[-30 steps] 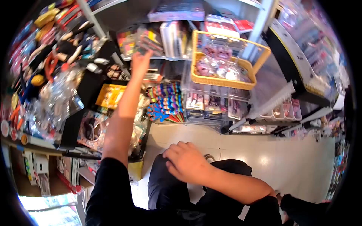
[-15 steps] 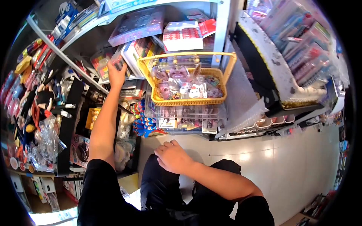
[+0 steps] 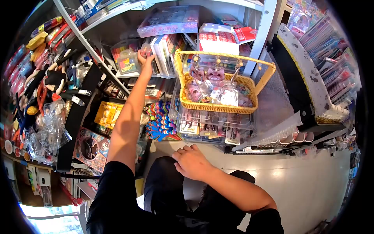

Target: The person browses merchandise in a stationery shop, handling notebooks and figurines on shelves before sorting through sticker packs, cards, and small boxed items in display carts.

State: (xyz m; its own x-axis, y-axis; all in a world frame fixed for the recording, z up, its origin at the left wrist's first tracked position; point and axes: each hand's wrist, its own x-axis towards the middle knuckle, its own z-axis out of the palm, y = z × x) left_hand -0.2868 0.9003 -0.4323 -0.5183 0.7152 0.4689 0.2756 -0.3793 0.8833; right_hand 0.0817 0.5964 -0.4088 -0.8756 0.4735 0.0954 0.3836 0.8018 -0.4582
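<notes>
My left hand [image 3: 146, 63] reaches into the shelf, its thumb and fingers closed on a small clear plastic pack [image 3: 146, 50]. Just to the right of that pack stands a row of upright books [image 3: 163, 52]. On its left are clear cases with coloured contents [image 3: 127, 62]. My right hand [image 3: 193, 163] hangs over my knees with fingers curled, and nothing shows in it. Ahead of it a yellow wicker basket [image 3: 218, 107] holds cat-face trinkets in clear wrap [image 3: 215, 74]. Neither hand touches the basket.
Under the basket sits a clear plastic drawer box [image 3: 210, 130]. A flat pinkish box [image 3: 168, 23] and a red-and-white carton [image 3: 219, 42] lie on the shelf. Hanging toys [image 3: 54, 80] crowd the left; a rack of packets [image 3: 335, 66] stands right. Tiled floor [image 3: 272, 171] lies below.
The view has swung left, so the shelf and basket appear farther right. My left hand stays at the small pack beside the books. My right hand keeps its curled pose over my knees.
</notes>
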